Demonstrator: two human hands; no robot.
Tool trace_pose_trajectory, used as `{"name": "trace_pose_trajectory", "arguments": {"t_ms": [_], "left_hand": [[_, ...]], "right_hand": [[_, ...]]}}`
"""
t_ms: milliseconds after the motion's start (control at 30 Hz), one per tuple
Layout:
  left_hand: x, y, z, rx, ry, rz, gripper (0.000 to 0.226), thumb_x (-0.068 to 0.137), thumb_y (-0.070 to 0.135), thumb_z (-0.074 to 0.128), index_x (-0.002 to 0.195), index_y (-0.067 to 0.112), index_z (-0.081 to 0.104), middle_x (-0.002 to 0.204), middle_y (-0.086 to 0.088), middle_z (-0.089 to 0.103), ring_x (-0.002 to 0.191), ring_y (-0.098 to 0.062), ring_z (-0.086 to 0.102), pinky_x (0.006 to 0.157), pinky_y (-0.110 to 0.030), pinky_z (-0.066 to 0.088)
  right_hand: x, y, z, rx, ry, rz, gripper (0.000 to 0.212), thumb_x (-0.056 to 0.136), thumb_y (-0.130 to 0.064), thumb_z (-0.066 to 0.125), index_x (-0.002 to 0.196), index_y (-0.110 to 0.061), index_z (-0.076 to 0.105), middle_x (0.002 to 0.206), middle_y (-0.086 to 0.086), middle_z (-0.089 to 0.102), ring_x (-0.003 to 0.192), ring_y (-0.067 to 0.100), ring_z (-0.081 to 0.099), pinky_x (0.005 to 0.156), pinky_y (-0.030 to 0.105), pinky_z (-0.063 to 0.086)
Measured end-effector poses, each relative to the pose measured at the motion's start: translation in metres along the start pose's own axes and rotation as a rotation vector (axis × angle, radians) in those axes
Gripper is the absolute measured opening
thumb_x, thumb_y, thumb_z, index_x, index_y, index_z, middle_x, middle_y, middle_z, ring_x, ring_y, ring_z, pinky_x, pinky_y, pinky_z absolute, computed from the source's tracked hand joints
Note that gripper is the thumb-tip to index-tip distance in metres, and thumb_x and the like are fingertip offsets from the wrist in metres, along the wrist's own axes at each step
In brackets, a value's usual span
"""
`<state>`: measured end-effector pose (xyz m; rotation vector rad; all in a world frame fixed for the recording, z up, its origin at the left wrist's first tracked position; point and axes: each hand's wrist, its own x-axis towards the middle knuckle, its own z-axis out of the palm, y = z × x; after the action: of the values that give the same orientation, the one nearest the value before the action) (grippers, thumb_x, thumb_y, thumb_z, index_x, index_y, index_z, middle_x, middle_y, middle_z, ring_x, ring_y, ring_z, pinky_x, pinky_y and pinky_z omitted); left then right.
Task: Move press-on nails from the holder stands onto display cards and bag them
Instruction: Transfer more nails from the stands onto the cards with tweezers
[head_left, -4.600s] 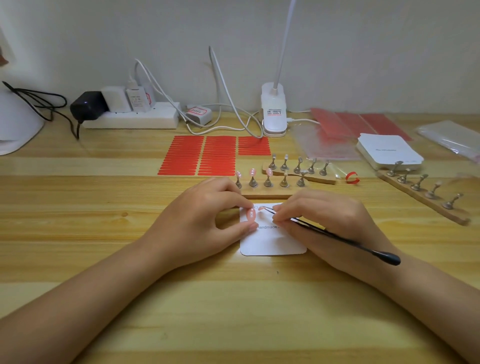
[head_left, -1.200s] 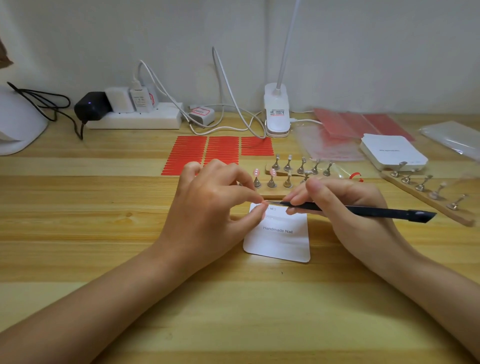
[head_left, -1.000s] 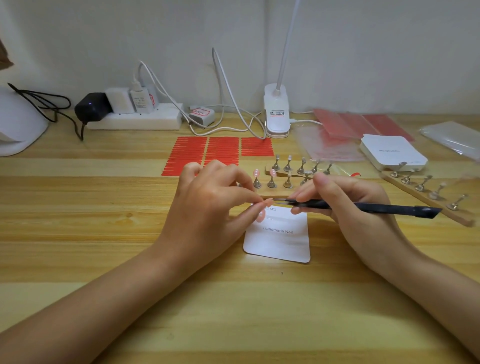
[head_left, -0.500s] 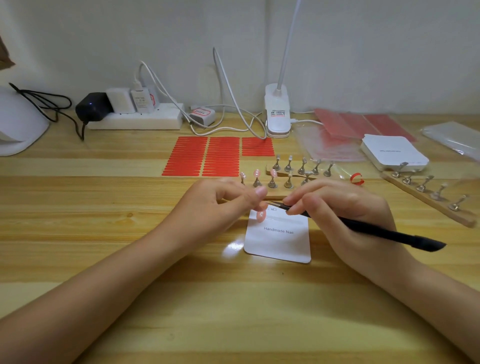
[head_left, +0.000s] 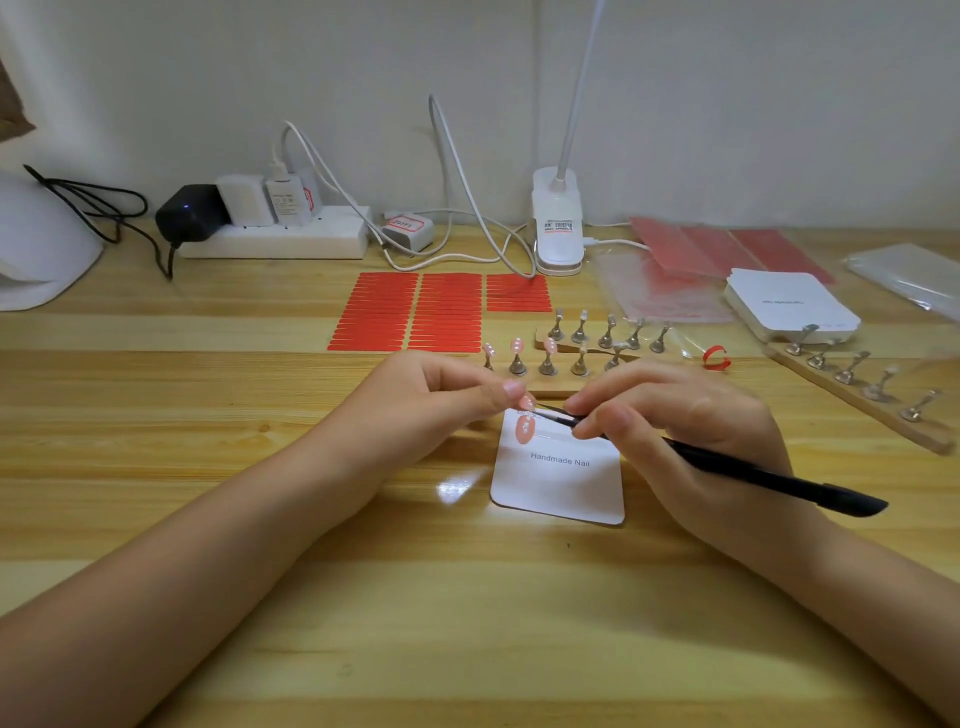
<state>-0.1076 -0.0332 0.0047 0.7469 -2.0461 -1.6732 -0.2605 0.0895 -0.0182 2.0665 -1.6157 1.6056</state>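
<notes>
Head view, only one cam. Your left hand (head_left: 441, 395) hovers over the top-left corner of the display card (head_left: 558, 478), thumb & index pinched on a small pink press-on nail (head_left: 526, 401). Your right hand (head_left: 670, 415) has its grip curled round a black tool (head_left: 753, 475), pen-style. The tool's fine metal tip points left and meets that pinched nail, prob. working at its underside, tho it's too small to tell exactly what the tip does.

One nail (head_left: 524, 430) already sits on the card, top-left, long axis running up-down, just under the pinched one. The card lies flat on the surface (head_left: 208, 467), text "Handmade Nail" facing you.

Key relation for the next move, as I judge it: the free spot on the card is just right of the stuck nail, so the pinched nail must go down & slightly right, w/ its long axis parallel to the first. Left hand is nearer and carries it; right hand's tool comes in from the right, so keep that tip clear of the landing spot.

Just behind the hands, the near holder stand (head_left: 545, 382) carries three pink nails (head_left: 549, 345) on its left posts; other posts look bare. A 2nd stand (head_left: 608, 343) sits behind it, a 3rd (head_left: 857, 400) well to the right, both look bare. Red adhesive strips (head_left: 415, 312) lie further back; spare cards (head_left: 789, 306) and clear bags (head_left: 654, 291) back right.
</notes>
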Motion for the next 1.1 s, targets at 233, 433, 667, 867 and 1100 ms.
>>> {"name": "trace_pose_trajectory", "arguments": {"t_ms": [233,433,667,867,1100], "left_hand": [[-0.0004,0.0023,-0.0018,0.019,-0.011,-0.05,0.014,0.08,0.022,0.067,0.074,0.014,0.076,0.083,0.009,0.073,0.078,0.008,0.061,0.07,-0.003,0.041],[-0.0012,0.0035,-0.0017,0.005,-0.01,-0.091,0.012,0.079,0.026,0.068,0.074,0.02,0.076,0.082,0.01,0.073,0.078,0.005,0.063,0.076,-0.017,0.047],[-0.0029,0.0081,0.001,0.033,-0.102,0.096,0.019,0.072,0.035,0.064,0.072,0.019,0.076,0.084,0.002,0.073,0.09,-0.001,0.064,0.086,-0.012,0.043],[-0.0032,0.0063,0.0035,0.001,-0.122,0.093,0.02,0.075,0.027,0.064,0.073,0.009,0.074,0.084,-0.004,0.072,0.087,0.0,0.065,0.079,-0.007,0.043],[-0.0032,0.0043,0.0035,0.062,-0.1,0.104,0.028,0.073,0.034,0.064,0.076,0.007,0.074,0.082,0.005,0.071,0.087,0.0,0.063,0.081,-0.011,0.042]], "right_hand": [[-0.0009,0.0002,-0.0003,-0.004,-0.011,0.023,0.03,0.09,-0.02,0.052,0.074,-0.003,0.071,0.079,0.006,0.067,0.076,0.007,0.062,0.072,0.014,0.046],[-0.0007,-0.0019,-0.0014,0.061,0.032,0.124,0.042,0.098,-0.031,0.036,0.081,-0.009,0.068,0.088,0.001,0.067,0.077,0.008,0.065,0.071,0.016,0.048],[0.0043,-0.004,0.004,-0.124,-0.052,0.051,0.024,0.09,-0.026,0.052,0.109,-0.014,0.064,0.076,-0.019,0.045,0.066,-0.006,0.043,0.065,0.008,0.035],[0.0038,0.0,0.004,-0.176,-0.071,-0.007,0.027,0.08,-0.029,0.064,0.103,-0.015,0.067,0.068,-0.005,0.04,0.064,0.004,0.035,0.06,0.016,0.033],[0.0032,-0.0005,0.002,-0.132,-0.089,0.001,0.028,0.075,-0.03,0.072,0.102,-0.026,0.063,0.068,-0.006,0.042,0.065,0.002,0.038,0.062,0.014,0.035]]}}
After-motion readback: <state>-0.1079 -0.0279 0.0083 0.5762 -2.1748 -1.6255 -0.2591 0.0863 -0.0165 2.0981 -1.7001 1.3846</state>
